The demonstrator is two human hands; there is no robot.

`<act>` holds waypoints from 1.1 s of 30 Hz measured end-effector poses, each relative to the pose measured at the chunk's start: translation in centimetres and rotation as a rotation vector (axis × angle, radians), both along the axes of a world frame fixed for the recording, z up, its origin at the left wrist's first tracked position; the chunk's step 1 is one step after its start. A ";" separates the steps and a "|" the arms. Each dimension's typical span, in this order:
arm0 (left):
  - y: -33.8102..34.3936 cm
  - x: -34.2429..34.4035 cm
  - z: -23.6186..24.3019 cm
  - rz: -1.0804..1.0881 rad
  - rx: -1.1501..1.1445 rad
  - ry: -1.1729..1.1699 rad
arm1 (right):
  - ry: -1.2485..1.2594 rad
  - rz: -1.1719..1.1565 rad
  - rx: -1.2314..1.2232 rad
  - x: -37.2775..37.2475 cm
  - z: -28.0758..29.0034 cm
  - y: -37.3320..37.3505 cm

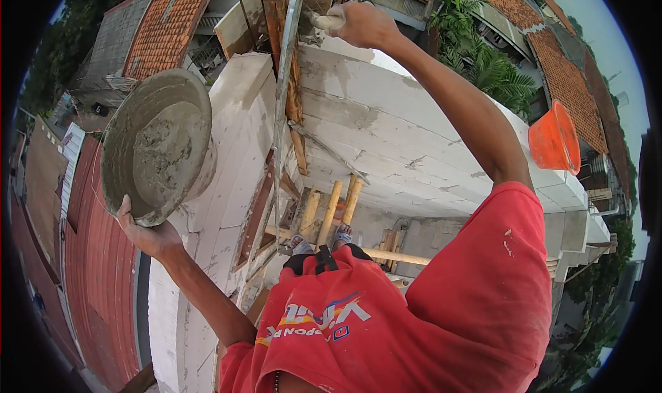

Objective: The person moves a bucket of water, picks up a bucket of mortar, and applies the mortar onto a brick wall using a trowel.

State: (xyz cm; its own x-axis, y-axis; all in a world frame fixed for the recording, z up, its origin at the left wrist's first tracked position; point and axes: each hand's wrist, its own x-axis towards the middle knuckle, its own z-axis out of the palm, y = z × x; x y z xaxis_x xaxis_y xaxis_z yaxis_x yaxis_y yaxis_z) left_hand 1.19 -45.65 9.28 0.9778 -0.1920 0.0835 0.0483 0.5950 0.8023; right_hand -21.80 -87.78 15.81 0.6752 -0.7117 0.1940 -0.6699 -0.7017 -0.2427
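Observation:
My left hand grips the lower rim of a grey, mortar-crusted bucket. It is tilted so its mouth faces me, with wet grey mortar inside. It is beside the top of a white block wall on the left. Far ahead, my right arm stretches over the top of another block wall. My right hand is closed, and a pale, rounded piece juts from its left side. I cannot make out what kind of thing that is. Mortar smears lie close to that hand.
A metal bar and a timber post rise between the walls. Bamboo poles are below, around my feet. An orange bucket sits on the right wall. Tiled roofs and a red metal roof lie beyond the drop.

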 end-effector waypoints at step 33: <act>-0.1 0.0 -0.1 -0.009 -0.013 0.005 | -0.207 0.043 -0.398 -4.5 -10.3 1.3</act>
State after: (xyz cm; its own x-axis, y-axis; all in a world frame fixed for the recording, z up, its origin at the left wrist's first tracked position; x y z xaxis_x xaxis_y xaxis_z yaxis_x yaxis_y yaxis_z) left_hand 1.21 -45.74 9.21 0.9764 -0.2001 0.0808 0.0582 0.6045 0.7945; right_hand -26.30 -86.49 5.49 0.6206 -0.5262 0.5813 -0.6037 -0.7938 -0.0741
